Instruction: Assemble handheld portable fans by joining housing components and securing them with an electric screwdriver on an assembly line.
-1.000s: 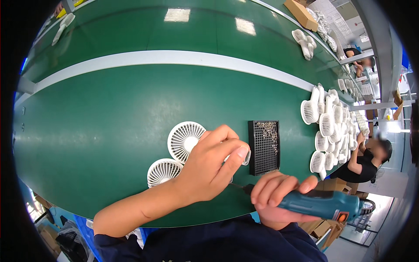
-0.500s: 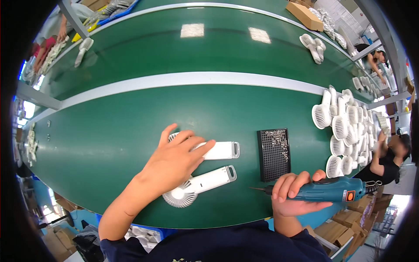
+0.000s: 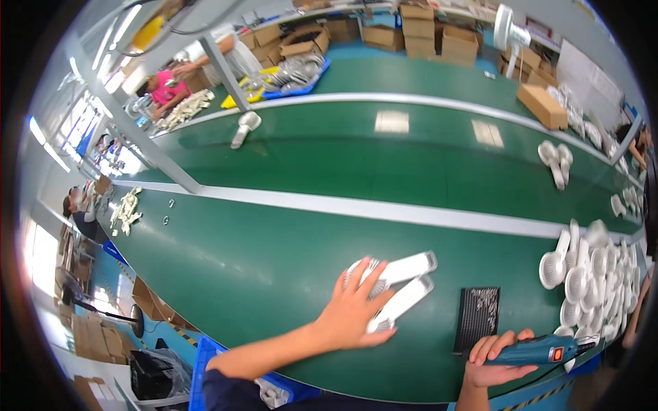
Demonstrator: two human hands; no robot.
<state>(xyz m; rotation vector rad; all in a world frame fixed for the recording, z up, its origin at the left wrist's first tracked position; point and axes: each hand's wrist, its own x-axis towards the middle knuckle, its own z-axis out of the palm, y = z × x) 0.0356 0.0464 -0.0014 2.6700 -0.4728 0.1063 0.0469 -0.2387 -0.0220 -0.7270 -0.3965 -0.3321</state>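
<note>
Two white handheld fans lie on the green tabletop in front of me, an upper fan (image 3: 410, 268) and a lower fan (image 3: 404, 301), their handle ends close together. My left hand (image 3: 356, 308) is spread over them. Its fingertips rest at the upper fan's grille, and the thumb is by the lower fan, whose head is mostly hidden. My right hand (image 3: 490, 356) is wrapped round a teal electric screwdriver (image 3: 531, 351), held near the table's front edge. Beside it sits a black tray (image 3: 478, 315) with small screws in it.
Many white fans (image 3: 589, 281) are piled at the right. A white rail (image 3: 343, 209) divides the table from a conveyor-like green surface (image 3: 411, 164) carrying a few fans. Small white parts (image 3: 127, 211) lie far left. A blue bin (image 3: 205, 363) stands below the front edge. Other people work farther off.
My view has swung up and to the left. The two fans now lie at a different angle with handle ends closer together. My left hand's fingers have spread wider; the right still holds the screwdriver.
</note>
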